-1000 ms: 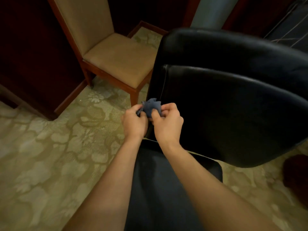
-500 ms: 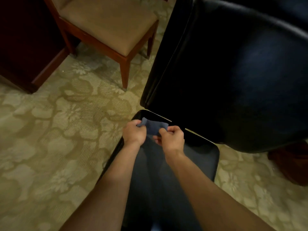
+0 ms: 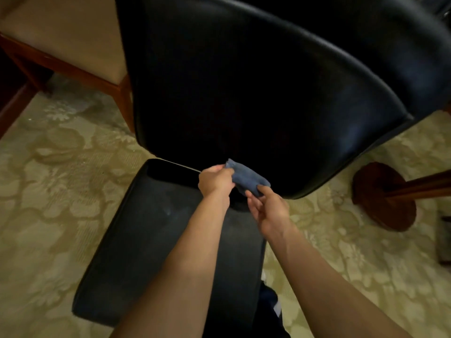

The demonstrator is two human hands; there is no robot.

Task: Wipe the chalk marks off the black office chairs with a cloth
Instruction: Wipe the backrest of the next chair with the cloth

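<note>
Cloth: a small blue cloth (image 3: pixel 246 180) is being held stretched between both hands, just above the rear of the black seat (image 3: pixel 156 240) and in front of the backrest (image 3: pixel 256 81).
Left hand: the left hand (image 3: pixel 214 180) is being kept clenched around one end of the cloth.
Right hand: the far end is being pinched by the fingertips of the right hand (image 3: pixel 269 211).
Chalk marks: faint pale smudging is being made out on the seat; nothing definite can be told on the dark backrest.
Risk: the cloth is judged likely to slip from the light right-hand pinch; in this dim light, marks are likely being overlooked.
Surroundings: a wooden chair (image 3: pixel 73 50) and a round wooden base (image 3: pixel 383 196) are being left standing on patterned carpet (image 3: pixel 48 191).
</note>
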